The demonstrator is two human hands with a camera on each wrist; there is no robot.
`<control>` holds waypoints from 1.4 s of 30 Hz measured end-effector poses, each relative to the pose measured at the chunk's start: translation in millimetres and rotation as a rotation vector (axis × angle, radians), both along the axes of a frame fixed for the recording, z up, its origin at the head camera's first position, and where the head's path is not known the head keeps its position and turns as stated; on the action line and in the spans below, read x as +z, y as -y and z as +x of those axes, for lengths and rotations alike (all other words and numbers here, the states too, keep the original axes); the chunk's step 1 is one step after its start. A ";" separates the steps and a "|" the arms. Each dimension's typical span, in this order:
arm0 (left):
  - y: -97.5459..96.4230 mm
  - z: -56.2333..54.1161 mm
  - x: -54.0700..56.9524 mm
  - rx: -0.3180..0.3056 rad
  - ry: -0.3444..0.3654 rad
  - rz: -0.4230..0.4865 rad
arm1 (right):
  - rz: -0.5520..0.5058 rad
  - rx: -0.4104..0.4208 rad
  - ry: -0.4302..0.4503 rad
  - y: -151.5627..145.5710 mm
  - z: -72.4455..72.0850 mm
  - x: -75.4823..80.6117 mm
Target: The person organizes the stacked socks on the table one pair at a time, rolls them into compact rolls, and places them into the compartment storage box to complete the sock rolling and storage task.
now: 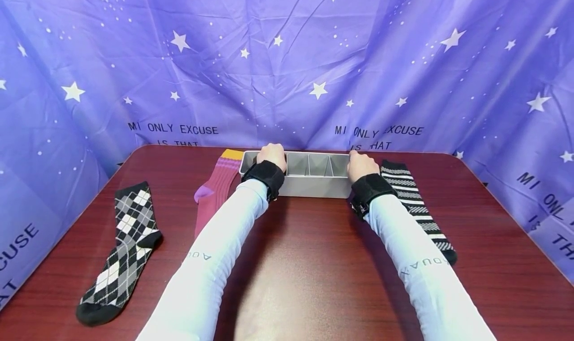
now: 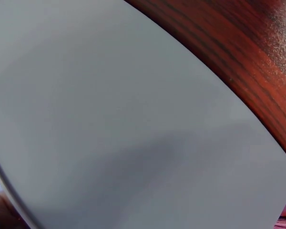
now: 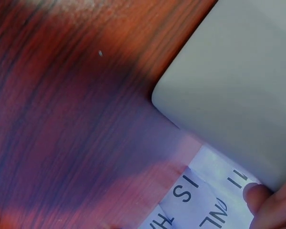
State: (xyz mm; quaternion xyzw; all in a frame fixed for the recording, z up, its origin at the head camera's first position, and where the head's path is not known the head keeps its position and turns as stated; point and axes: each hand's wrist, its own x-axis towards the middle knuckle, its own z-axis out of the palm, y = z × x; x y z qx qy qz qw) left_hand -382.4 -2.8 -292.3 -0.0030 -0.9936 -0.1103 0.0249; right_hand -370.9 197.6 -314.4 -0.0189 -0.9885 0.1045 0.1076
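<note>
Hands are seen closed on a grey divided box (image 1: 314, 187) near the far edge of the table (image 1: 314, 261); its left part is gripped by the left hand (image 1: 272, 156), its right end by the right hand (image 1: 360, 166), with some fingers hidden; open compartments are exposed between them, parted by thin dividers; whether the base is touching the table cannot be told. Black wristbands (image 1: 267, 175) are worn over pale blue sleeves (image 1: 215, 261). Just beside the box's left end, a maroon ribbed sock (image 1: 220, 181) with yellow cuff and purple heel is partly covered by the left sleeve; near the right hand, a black-and-white striped sock (image 1: 414, 201) is partly covered by the right sleeve; well apart at the left, a black, white and grey argyle sock (image 1: 127, 236) is laid flat. Behind the table, a purple-blue curtain (image 1: 287, 82) is printed with white stars and black lettering.
</note>
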 end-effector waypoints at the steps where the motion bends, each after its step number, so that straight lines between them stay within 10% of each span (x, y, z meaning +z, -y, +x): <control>1: 0.0 -0.1 -0.3 0.000 0.005 -0.003 | -0.001 0.001 0.001 0.1 0.0 -0.3; 21: 18.3 8.6 -1.2 -0.162 -0.117 0.033 | 0.014 0.016 0.021 -8.3 9.5 -0.3; 28: 41.8 50.4 15.7 -0.312 -0.361 0.071 | 0.088 0.207 0.095 -61.8 35.0 15.2; 35: 55.6 113.2 -12.4 -0.536 -0.409 0.077 | 0.079 0.327 0.326 -119.4 86.1 -8.3; 42: 49.1 160.3 -39.1 -0.727 -0.353 0.042 | 0.065 0.375 0.485 -111.9 129.6 -32.8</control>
